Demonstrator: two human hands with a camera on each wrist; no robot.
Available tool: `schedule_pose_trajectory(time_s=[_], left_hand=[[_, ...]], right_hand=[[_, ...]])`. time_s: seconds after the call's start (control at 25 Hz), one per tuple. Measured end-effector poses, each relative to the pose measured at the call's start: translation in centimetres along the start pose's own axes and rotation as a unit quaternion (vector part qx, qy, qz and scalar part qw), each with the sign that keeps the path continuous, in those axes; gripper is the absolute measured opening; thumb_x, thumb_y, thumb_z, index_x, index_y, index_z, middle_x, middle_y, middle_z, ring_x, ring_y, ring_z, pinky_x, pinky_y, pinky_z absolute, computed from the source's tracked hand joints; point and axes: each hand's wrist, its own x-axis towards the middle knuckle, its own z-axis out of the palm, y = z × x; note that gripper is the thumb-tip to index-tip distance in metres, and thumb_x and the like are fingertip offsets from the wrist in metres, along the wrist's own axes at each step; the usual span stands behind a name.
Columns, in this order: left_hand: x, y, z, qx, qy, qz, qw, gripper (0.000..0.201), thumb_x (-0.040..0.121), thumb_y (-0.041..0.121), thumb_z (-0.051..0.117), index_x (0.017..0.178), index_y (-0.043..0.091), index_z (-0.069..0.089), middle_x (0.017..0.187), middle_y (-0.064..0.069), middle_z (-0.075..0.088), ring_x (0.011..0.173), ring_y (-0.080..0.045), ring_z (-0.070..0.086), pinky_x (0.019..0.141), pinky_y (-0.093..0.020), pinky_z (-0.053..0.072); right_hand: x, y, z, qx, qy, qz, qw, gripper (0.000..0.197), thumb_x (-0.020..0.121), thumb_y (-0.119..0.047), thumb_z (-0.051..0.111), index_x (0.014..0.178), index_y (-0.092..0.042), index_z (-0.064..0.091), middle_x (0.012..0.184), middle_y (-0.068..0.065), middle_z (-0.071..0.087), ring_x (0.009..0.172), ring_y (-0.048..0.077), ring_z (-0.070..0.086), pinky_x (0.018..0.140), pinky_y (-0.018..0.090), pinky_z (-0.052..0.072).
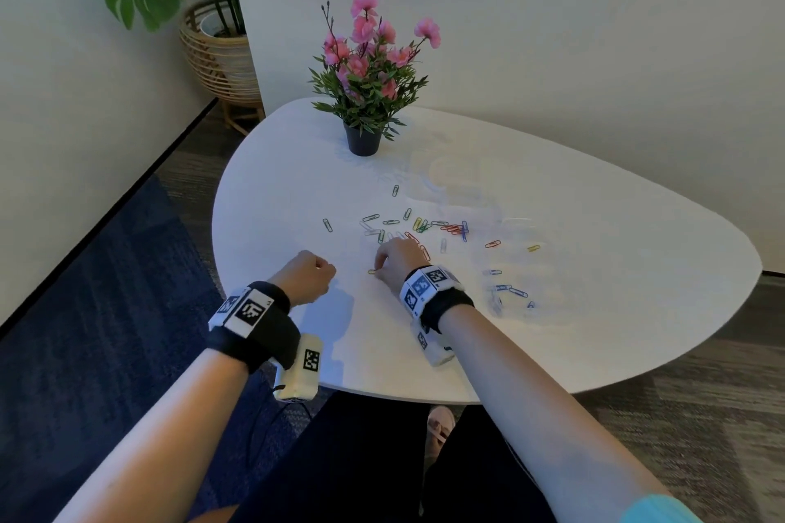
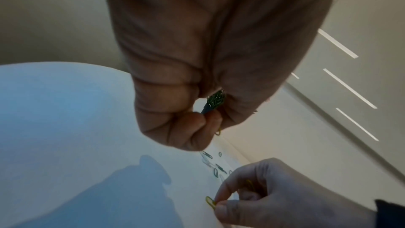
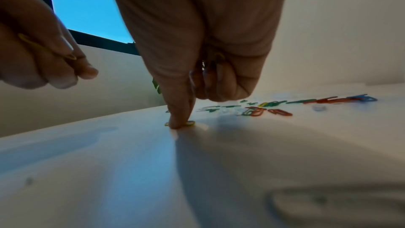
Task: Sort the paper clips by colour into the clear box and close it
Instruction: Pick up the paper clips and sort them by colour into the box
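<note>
Coloured paper clips (image 1: 424,225) lie scattered across the middle of the white table (image 1: 594,310). The clear box (image 1: 450,178) shows only faintly behind them. My right hand (image 1: 384,263) is down on the table at the near edge of the pile. Its thumb and forefinger pinch a yellow paper clip (image 2: 210,201) flat on the surface, and another yellow clip (image 3: 219,56) is tucked under its curled fingers. My left hand (image 1: 316,270) hovers to its left as a fist and holds a yellow clip (image 3: 47,48).
A potted pink flower plant (image 1: 365,98) stands at the back of the table. More blue and clear clips (image 1: 509,291) lie to the right of my right wrist. A basket planter (image 1: 221,55) stands on the floor to the left.
</note>
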Motion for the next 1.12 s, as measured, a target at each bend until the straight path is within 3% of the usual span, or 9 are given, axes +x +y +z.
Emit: schedule_pose_trajectory(time_s=[0.16,0.28,0.36,0.48,0.6,0.72,0.84,1.0,1.12], left_hand=[[-0.8,1.0,0.4,-0.156,-0.017,-0.047,0.987,0.022,0.096,0.005,0.038,0.078,0.007,0.050,0.062,-0.005,0.039,0.054,-0.014,0.038,0.052,-0.022,0.029],[-1.2,2.2,0.9,-0.254,-0.016,-0.039,0.966,0.023,0.096,0.002,0.037,0.075,0.006,0.048,0.065,-0.008,0.044,0.059,-0.016,0.046,0.050,-0.020,0.038],[-1.4,3.0,1.4,-0.278,0.001,-0.011,0.961,0.027,0.096,0.003,0.037,0.073,0.006,0.050,0.069,-0.008,0.049,0.063,-0.016,0.053,0.052,-0.018,0.046],[-1.7,4.7,3.3,-0.219,0.003,0.067,0.973,0.025,0.097,0.008,0.036,0.082,0.007,0.056,0.084,-0.011,0.060,0.079,-0.021,0.062,0.071,-0.027,0.050],[-1.9,6.0,5.8,-0.046,-0.004,0.163,0.985,0.029,0.098,0.018,0.035,0.101,0.008,0.063,0.105,-0.010,0.066,0.101,-0.026,0.062,0.092,-0.037,0.048],[-2.3,6.4,7.3,0.031,0.024,0.224,0.974,0.031,0.098,0.021,0.038,0.114,0.012,0.063,0.109,-0.002,0.067,0.103,-0.018,0.061,0.091,-0.023,0.046],[-2.0,5.9,7.1,-0.029,0.097,0.250,0.963,0.022,0.095,0.015,0.046,0.106,0.013,0.065,0.101,0.002,0.068,0.095,-0.012,0.062,0.072,0.002,0.041],[-1.0,2.8,6.2,-0.024,0.112,0.204,0.972,0.019,0.092,0.008,0.049,0.094,0.016,0.066,0.097,0.002,0.069,0.096,-0.016,0.065,0.078,-0.012,0.042],[-0.6,0.3,5.9,0.013,0.093,0.165,0.982,0.019,0.092,0.007,0.050,0.090,0.019,0.065,0.095,0.001,0.069,0.096,-0.019,0.067,0.077,-0.018,0.043]], right_hand=[[0.0,0.1,0.8,-0.058,-0.072,0.032,0.995,0.026,0.097,-0.017,0.048,0.074,-0.004,0.052,0.073,0.010,0.052,0.076,0.027,0.053,0.060,0.030,0.043],[-1.1,1.0,1.3,0.188,-0.098,0.079,0.974,0.016,0.094,-0.018,0.036,0.083,-0.010,0.044,0.073,0.004,0.043,0.065,0.018,0.040,0.058,0.029,0.033],[-2.2,1.7,1.1,0.509,-0.067,0.172,0.840,0.021,0.086,-0.011,0.033,0.065,-0.016,0.034,0.059,0.002,0.038,0.051,0.013,0.030,0.047,0.024,0.025],[-3.8,2.5,1.2,0.726,-0.057,0.247,0.639,0.028,0.085,-0.010,0.031,0.059,-0.012,0.041,0.055,0.007,0.046,0.045,0.016,0.039,0.037,0.017,0.028],[-4.1,2.8,1.4,0.796,-0.030,0.252,0.549,0.029,0.091,-0.012,0.029,0.080,-0.001,0.053,0.074,0.013,0.052,0.055,0.022,0.056,0.053,0.025,0.046],[-3.9,3.4,1.1,0.815,0.008,0.268,0.513,0.028,0.096,-0.013,0.028,0.086,-0.002,0.052,0.077,0.014,0.057,0.067,0.023,0.056,0.058,0.025,0.053],[-4.6,4.7,-1.2,0.799,0.000,0.260,0.542,0.033,0.097,-0.010,0.031,0.068,-0.006,0.046,0.047,0.006,0.053,0.040,0.015,0.050,0.042,0.018,0.041],[-5.5,9.1,-7.9,0.674,0.074,0.257,0.688,0.029,0.096,-0.011,0.043,0.068,-0.009,0.049,0.053,0.000,0.044,0.034,0.008,0.033,0.032,0.014,0.021],[-4.3,15.2,-12.3,0.470,0.188,0.331,0.796,0.030,0.093,-0.013,0.051,0.065,-0.005,0.056,0.057,0.005,0.048,0.043,0.015,0.033,0.039,0.022,0.026]])
